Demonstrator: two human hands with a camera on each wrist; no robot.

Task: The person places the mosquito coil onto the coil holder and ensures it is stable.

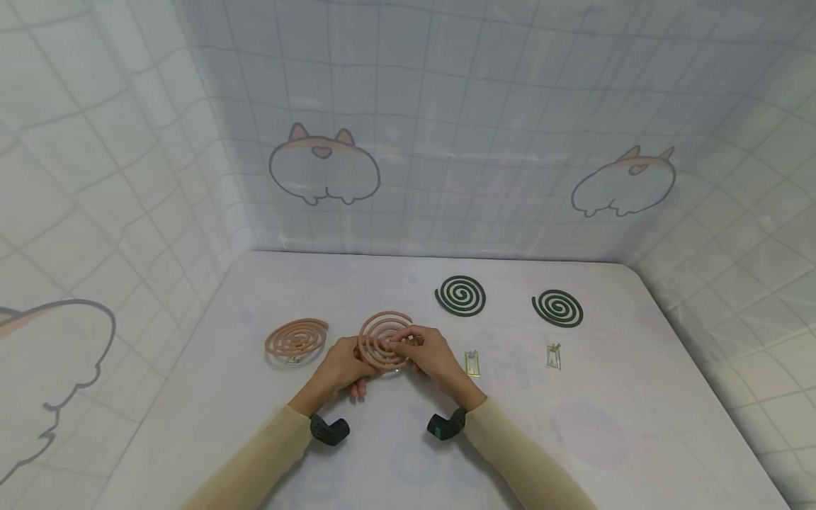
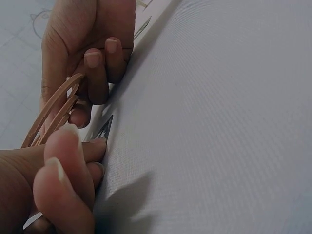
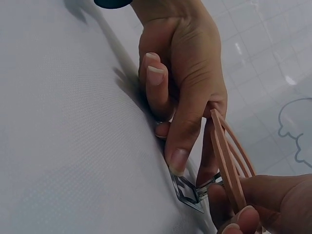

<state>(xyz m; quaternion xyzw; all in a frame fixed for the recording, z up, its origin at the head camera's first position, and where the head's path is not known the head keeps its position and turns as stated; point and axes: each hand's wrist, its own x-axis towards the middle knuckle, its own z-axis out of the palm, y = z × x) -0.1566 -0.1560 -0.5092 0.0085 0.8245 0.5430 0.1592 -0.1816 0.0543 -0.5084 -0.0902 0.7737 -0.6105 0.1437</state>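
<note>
Both hands meet at a brown mosquito coil (image 1: 375,340) held tilted just above the table. With thumb and finger, my left hand (image 1: 344,365) pinches a small metal coil stand (image 3: 187,190) below the coil, which leans against that hand. From the other side, my right hand (image 1: 440,354) pinches the coil near its centre, beside the stand's upright tab. In the right wrist view, fingers partly hide where tab and coil meet. A second brown coil (image 1: 296,337) sits to the left, raised on a stand (image 1: 294,360).
Two dark green mosquito coils (image 1: 460,296) (image 1: 557,308) lie flat at the back right of the white table (image 1: 382,460). In front of them are two small metal stands (image 1: 472,363) (image 1: 553,356). Grid-patterned cloth walls (image 1: 446,177) rise behind and at both sides.
</note>
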